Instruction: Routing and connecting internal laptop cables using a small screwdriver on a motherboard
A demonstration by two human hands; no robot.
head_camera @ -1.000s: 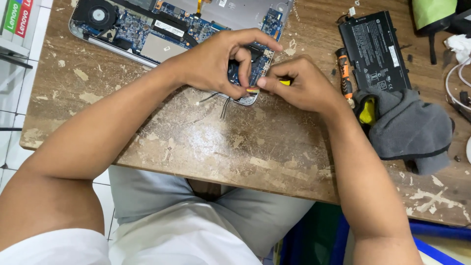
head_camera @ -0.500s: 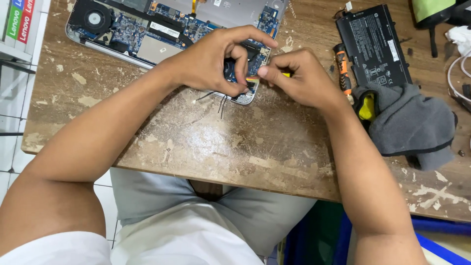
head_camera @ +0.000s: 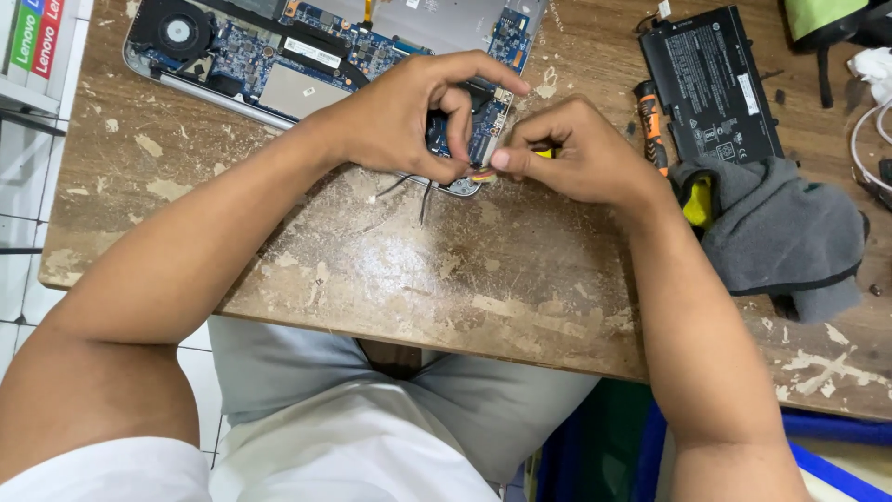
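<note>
An opened laptop point(head_camera: 307, 56) lies at the far edge of the worn wooden table point(head_camera: 446, 270), its blue circuit board and fan exposed. My left hand point(head_camera: 400, 116) arches over the laptop's near right corner, fingertips pressing the board and thumb pinching its edge. My right hand point(head_camera: 581, 158) is closed next to it around a small yellow-handled tool point(head_camera: 544, 151), its fingertips meeting the left hand's at some red and orange wires point(head_camera: 483, 175). Thin black wires point(head_camera: 409, 191) trail from under the corner onto the table.
A black laptop battery point(head_camera: 711, 84) lies at the right, with an orange-and-black screwdriver point(head_camera: 650, 112) beside it. A grey cloth point(head_camera: 790, 232) covers a yellow object point(head_camera: 697, 200). White cable point(head_camera: 869, 139) sits at the right edge. My lap is below the table's front edge.
Both hands stayed at the laptop's corner. My right hand's fingertips closed in against the left hand's. The view shifted slightly.
</note>
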